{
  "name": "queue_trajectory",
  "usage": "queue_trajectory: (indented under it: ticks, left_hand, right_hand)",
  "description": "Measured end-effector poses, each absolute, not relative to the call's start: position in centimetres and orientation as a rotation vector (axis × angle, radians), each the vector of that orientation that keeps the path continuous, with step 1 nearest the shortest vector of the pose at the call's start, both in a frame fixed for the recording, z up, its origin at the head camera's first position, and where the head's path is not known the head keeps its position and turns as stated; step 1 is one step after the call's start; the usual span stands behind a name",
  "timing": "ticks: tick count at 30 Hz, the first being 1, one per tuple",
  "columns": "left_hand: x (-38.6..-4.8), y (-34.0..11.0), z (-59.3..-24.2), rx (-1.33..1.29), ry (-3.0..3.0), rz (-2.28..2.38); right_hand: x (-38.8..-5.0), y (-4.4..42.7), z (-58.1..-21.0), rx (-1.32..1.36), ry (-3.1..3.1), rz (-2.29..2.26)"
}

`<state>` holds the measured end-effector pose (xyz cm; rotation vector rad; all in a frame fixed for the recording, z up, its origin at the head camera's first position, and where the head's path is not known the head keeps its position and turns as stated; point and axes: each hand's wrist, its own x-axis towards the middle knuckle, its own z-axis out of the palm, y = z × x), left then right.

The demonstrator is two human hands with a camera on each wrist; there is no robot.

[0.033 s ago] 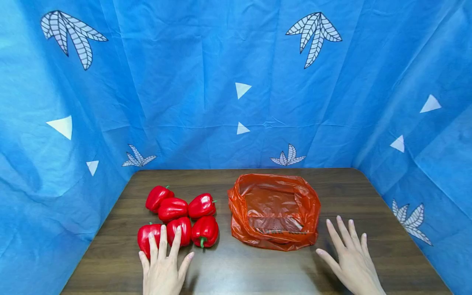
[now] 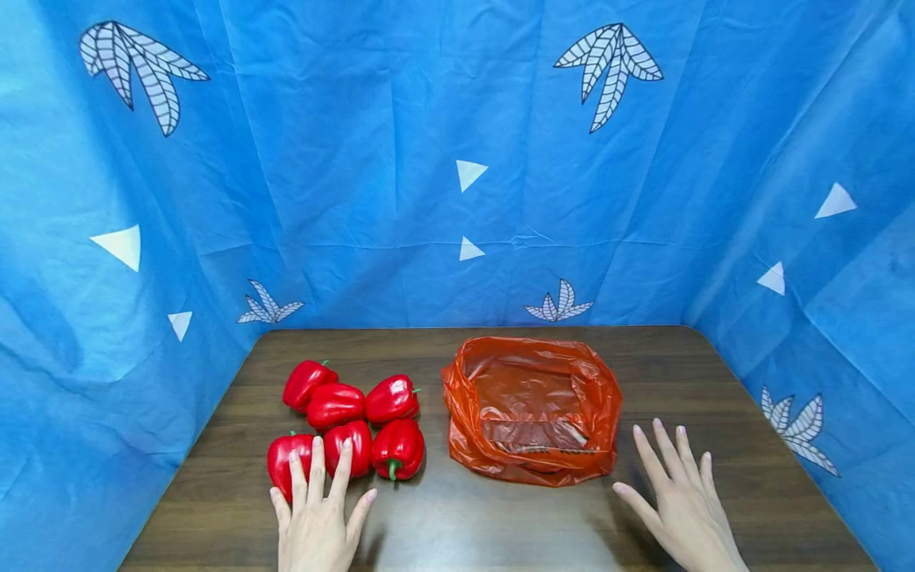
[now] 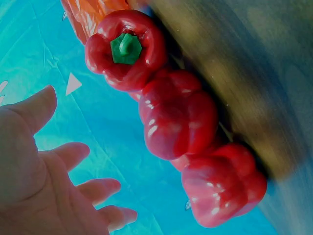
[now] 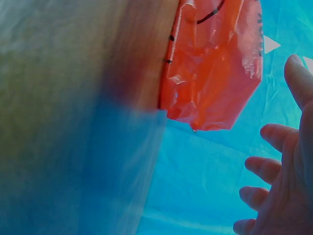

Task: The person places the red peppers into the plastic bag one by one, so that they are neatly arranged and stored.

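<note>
Several red bell peppers (image 2: 335, 407) with green stems lie in two rows on the left of the table. My left hand (image 2: 314, 516), fingers spread, hovers at the front of the nearer row; the left wrist view shows that hand (image 3: 54, 171) apart from the peppers (image 3: 178, 115), holding nothing. An orange-red plastic bag (image 2: 532, 465) stands with its mouth open upward, right of the middle. To its right is my right hand (image 2: 682, 500), fingers spread and nothing held. In the right wrist view a gap separates the hand (image 4: 288, 176) from the bag (image 4: 210, 73).
The brown wooden table (image 2: 457, 524) reaches back to a blue cloth (image 2: 429, 159) with leaf and white triangle prints, which hangs behind it and along both sides. Between the peppers and the bag runs a narrow strip of tabletop.
</note>
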<state>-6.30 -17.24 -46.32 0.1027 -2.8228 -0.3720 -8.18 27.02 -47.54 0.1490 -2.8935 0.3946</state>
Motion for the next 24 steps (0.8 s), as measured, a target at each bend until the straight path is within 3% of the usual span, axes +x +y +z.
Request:
queue_trajectory:
  ticks: [7, 13, 24]
  left_hand:
    - [-6.5, -17.5, -46.3, 0.106, -2.839, -0.373]
    - [-6.8, -17.7, -46.3, 0.078, -2.738, -0.423]
    - [-7.2, -17.6, -47.1, -0.003, -2.502, -0.634]
  right_hand:
    - [-8.8, 26.8, -46.6, 0.183, -2.789, 0.469]
    - [-11.6, 26.5, -44.9, 0.196, -2.550, 0.721]
    - [-18.0, 25.7, -45.7, -0.292, -2.522, 0.870]
